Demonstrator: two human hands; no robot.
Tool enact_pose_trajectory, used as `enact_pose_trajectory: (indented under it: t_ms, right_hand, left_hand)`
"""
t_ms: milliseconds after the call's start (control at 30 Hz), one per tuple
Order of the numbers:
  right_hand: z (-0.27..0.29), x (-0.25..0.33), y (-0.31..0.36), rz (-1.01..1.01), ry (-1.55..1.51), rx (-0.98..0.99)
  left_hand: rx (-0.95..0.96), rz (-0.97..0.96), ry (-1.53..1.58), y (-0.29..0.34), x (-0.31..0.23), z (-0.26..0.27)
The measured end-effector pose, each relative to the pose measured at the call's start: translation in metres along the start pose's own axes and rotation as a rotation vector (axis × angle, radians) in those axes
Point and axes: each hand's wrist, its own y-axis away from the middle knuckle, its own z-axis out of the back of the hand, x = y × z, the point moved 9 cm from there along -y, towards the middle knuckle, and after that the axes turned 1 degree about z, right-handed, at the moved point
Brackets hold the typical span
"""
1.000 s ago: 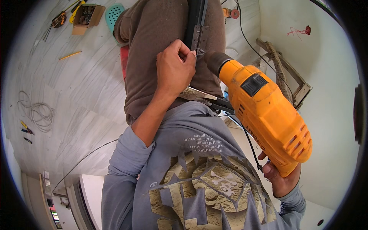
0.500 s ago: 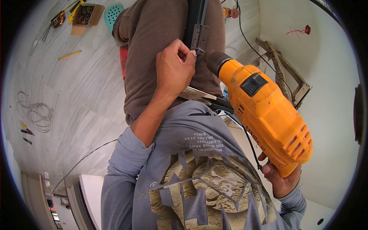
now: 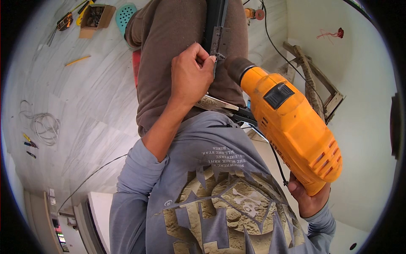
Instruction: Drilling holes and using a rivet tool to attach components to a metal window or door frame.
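Note:
A long dark metal bar (image 3: 216, 17) lies along my thighs, with a dark hinge-like plate (image 3: 217, 39) full of small holes against it. My left hand (image 3: 192, 74) is closed in a pinch at the near end of that plate; whatever sits between thumb and forefinger is too small to name. An orange power drill (image 3: 294, 122) fills the right side, gripped at its handle by my right hand (image 3: 311, 201). Its dark chuck (image 3: 239, 69) points toward the plate, just right of my left fingertips. The drill body hides part of my right fingers.
On the tiled floor at left lie a pencil (image 3: 78, 60), a coiled pale cable (image 3: 45, 128), and an open cardboard box (image 3: 96, 20) of small dark pieces. A wooden frame (image 3: 330, 91) leans by the right wall. The drill's black cord (image 3: 277, 161) hangs beside my shirt.
The drill has shifted very slightly left along with my right hand. My left hand keeps its pinch at the plate, almost unmoved.

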Motion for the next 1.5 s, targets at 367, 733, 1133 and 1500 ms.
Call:
enact_pose_trajectory:
  t_ms: [367,733,1133,1500]
  right_hand:
    - [0.0,0.013,-0.025,0.11,-0.008,0.015]
    - [0.084,-0.05,0.01,0.143,-0.353,-0.14]
    - [0.021,-0.095,-0.302,0.395,-1.05,-0.037]
    - [-0.178,0.004,-0.709,0.075,-1.227,0.294]
  left_hand:
    - [0.005,0.011,0.033,0.001,0.0,0.0]
    - [0.064,0.094,0.015,0.001,0.001,0.0]
    - [-0.232,0.139,0.05,0.018,-0.011,0.068]
    - [-0.468,-0.258,-0.558,0.015,-0.009,0.072]
